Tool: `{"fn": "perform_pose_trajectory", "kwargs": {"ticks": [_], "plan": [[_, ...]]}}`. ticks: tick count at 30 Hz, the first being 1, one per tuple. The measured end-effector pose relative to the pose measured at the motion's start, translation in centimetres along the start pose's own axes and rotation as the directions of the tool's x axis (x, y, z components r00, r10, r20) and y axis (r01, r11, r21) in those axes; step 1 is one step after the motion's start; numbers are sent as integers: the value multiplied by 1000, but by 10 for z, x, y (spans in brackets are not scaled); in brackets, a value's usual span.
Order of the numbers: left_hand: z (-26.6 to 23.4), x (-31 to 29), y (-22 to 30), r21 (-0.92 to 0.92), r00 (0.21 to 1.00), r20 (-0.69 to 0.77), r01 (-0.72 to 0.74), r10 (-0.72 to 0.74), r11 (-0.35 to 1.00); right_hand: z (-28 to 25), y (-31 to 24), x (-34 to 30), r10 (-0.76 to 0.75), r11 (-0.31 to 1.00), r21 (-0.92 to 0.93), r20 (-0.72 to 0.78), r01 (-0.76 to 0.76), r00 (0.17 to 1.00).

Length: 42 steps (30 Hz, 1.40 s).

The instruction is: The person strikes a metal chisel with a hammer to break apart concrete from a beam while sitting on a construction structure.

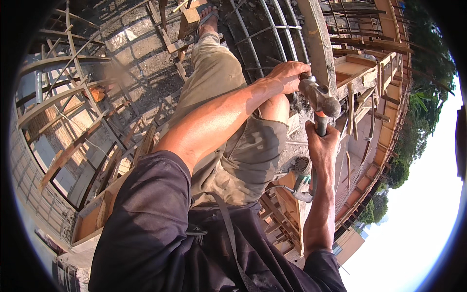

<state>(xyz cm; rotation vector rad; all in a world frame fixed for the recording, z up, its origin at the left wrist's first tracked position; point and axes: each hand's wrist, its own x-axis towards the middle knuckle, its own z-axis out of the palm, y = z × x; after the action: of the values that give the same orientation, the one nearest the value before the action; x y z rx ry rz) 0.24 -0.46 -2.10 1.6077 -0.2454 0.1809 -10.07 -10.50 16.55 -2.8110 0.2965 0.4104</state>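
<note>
The likeliest mishap was a blow landing on the left hand (pixel 289 74), because it rested right beside the steel head of the hammer (pixel 319 97), up against the wooden post (pixel 318 44). A swing that glanced off the work would, in my judgement, have met those knuckles first. What the left fingers steadied, a nail or the timber itself, could not be made out, since the hammer head and the knuckles covered it.

A second risk was footing. The person seemed perched high on formwork, with one sandalled foot (pixel 208 17) planted on a wooden block at the far side and the bent knee (pixel 275 108) close under the tool, open ground showing far below on the left. A hard miss might have thrown the balance outward, and a hammer let slip would have dropped a long way.

The right hand (pixel 321 146) had its grip pressed together around the hammer's dark handle, just below the orange collar, fingers wrapped fully with no gap showing. The left hand's grip was curled, fingers bent down at the post by the rebar grid (pixel 272 34); whether it pinched anything could not be told.

The hammer stood right of centre, head up and touching or nearly touching the left hand, handle running down toward the near side.
</note>
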Motion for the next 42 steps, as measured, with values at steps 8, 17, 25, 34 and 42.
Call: {"fn": "perform_pose_trajectory", "kwargs": {"ticks": [8, 17, 25, 34, 42], "plan": [[-11, 1, 9, 15, 996, 27, 81, -81, 997, -84, -70, -69, -135, 750, 485, -553, 449, 822], [-5, 1, -23, -117, 976, -64, -216, 209, 969, 19, 12, 6, -47, 998, 41, 18, 46, 999], [-60, -23, 22, 223, 996, 30, 73, -82, 972, 15, 59, -57, 195, 770, 583, 172, -259, 966], [-191, -103, 52, 539, 955, -244, 278, -169, 795, 75, 196, -58, 171, 832, 513, 129, -213, 977], [-215, -131, 59, 574, 918, -353, 364, -179, 733, 128, 206, -122, 126, 985, 123, -51, -119, 991]]}}
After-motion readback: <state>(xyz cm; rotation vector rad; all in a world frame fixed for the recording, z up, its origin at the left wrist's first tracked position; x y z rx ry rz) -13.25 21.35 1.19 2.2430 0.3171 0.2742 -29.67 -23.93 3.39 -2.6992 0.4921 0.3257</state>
